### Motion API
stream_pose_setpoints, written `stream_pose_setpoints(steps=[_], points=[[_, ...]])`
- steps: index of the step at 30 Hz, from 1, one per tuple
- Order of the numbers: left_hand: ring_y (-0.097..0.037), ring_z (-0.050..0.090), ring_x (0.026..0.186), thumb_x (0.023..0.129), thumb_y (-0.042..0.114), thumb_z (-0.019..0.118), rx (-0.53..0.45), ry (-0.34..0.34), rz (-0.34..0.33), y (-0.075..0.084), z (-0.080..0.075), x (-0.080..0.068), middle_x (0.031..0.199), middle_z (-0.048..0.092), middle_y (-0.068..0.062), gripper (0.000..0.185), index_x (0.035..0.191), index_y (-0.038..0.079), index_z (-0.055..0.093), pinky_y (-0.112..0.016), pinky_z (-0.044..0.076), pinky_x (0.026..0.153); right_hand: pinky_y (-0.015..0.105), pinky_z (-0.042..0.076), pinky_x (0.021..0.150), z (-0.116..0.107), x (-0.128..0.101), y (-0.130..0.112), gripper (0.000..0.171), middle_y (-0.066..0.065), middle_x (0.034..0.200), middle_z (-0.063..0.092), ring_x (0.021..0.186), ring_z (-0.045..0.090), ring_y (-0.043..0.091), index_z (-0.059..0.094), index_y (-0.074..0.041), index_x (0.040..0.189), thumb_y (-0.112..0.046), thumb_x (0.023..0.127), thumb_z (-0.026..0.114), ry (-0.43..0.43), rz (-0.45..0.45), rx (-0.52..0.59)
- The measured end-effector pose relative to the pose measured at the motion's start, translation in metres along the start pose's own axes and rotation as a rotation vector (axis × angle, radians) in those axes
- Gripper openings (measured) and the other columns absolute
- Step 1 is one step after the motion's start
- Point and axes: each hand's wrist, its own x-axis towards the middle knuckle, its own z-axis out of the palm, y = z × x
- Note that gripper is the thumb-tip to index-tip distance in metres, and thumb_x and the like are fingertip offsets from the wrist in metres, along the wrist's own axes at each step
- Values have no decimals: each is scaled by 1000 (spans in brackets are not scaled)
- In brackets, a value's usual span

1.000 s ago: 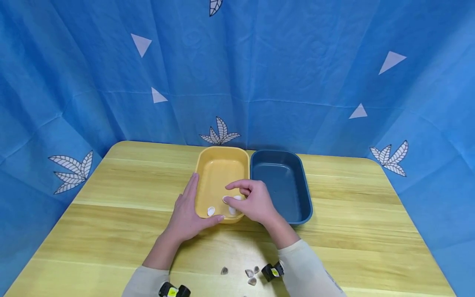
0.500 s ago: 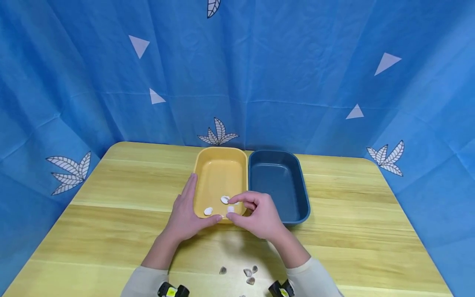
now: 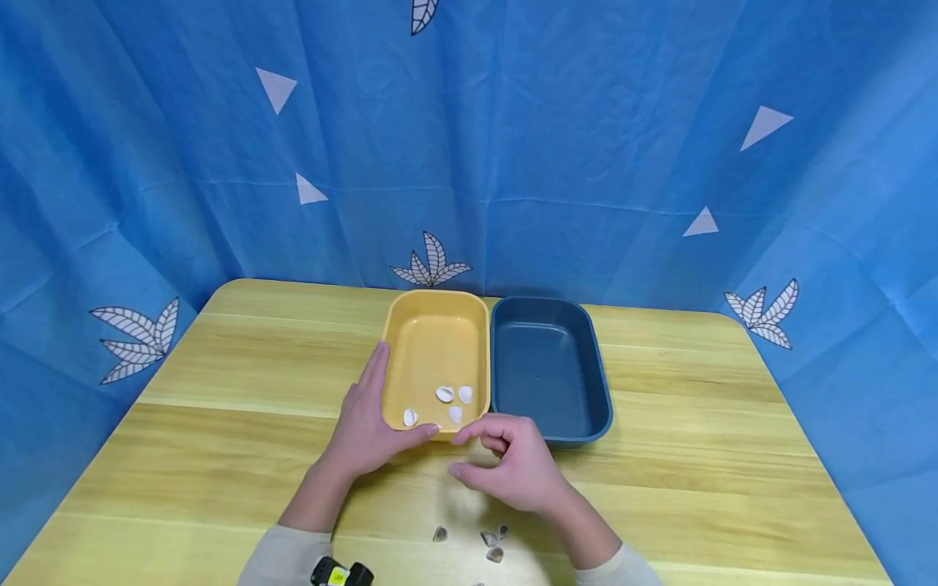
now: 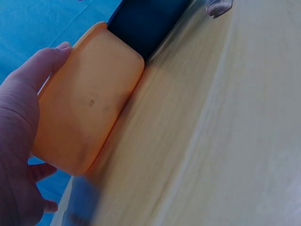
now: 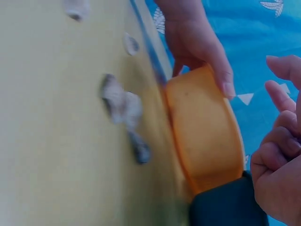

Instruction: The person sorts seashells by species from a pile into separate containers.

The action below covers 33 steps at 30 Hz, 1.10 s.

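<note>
My left hand (image 3: 366, 427) rests on the near left corner of a yellow tray (image 3: 438, 295). Its straight fingers lie along the left side and its thumb over the front rim. Several white seashells lie in the near part of the tray, one white seashell (image 3: 444, 394) towards the middle and another (image 3: 410, 417) by the left thumb. In front of the tray's right corner hovers my right hand (image 3: 516, 464), thumb and index finger apart with nothing between them. Closer to me, several brown-grey seashells (image 3: 494, 554) are on the wooden table (image 3: 696, 456).
A dark blue tray (image 3: 607, 391) stands against the right side of the yellow one, with no shells visible in it. Behind the table hangs a blue curtain (image 3: 586, 122) with leaf and triangle prints.
My right hand has let go of a white seashell in the yellow tray and drawn back towards me over the front rim. The left hand has kept its place on the tray.
</note>
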Motion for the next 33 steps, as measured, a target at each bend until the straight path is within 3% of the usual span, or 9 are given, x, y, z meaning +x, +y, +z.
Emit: stream_pose_setpoints(steps=[10, 14, 20, 24, 33], points=[[-33, 16, 148, 65, 74, 78, 7, 3, 22, -1, 0, 0, 166, 3, 5, 134, 162, 18, 4, -60, 13, 114, 24, 30, 48, 13, -16, 14, 27, -1, 58, 27, 58, 31, 7, 75, -5, 94, -1, 71, 88, -126, 91, -29], [-33, 15, 148, 65, 76, 77, 3, 2, 19, -1, 0, 0, 166, 3, 4, 135, 162, 19, 3, -60, 13, 114, 22, 33, 50, 14, -19, 15, 26, -5, 61, 30, 59, 33, 6, 76, -8, 95, -8, 73, 89, -155, 120, -37], [-34, 15, 148, 65, 76, 77, 4, 5, 22, 0, 0, -1, 167, 4, 1, 135, 162, 19, 3, -61, 13, 115, 19, 34, 55, 16, -23, 19, 24, 2, 61, 36, 62, 39, 11, 78, -16, 95, -15, 74, 89, -222, 226, -22], [-32, 14, 148, 65, 76, 77, 4, 0, 18, 1, 0, -1, 167, 4, 3, 134, 162, 19, 3, -60, 12, 115, 18, 33, 57, 19, -25, 24, 24, -5, 61, 35, 64, 38, 7, 79, -19, 94, -15, 73, 90, -269, 281, -25], [-33, 15, 148, 65, 76, 77, -5, 6, 20, 0, 0, -1, 167, 5, 1, 135, 162, 19, 4, -61, 15, 114, 16, 40, 59, 27, -28, 30, 24, -16, 58, 35, 61, 39, -2, 79, -24, 89, -17, 70, 91, -284, 217, -144]])
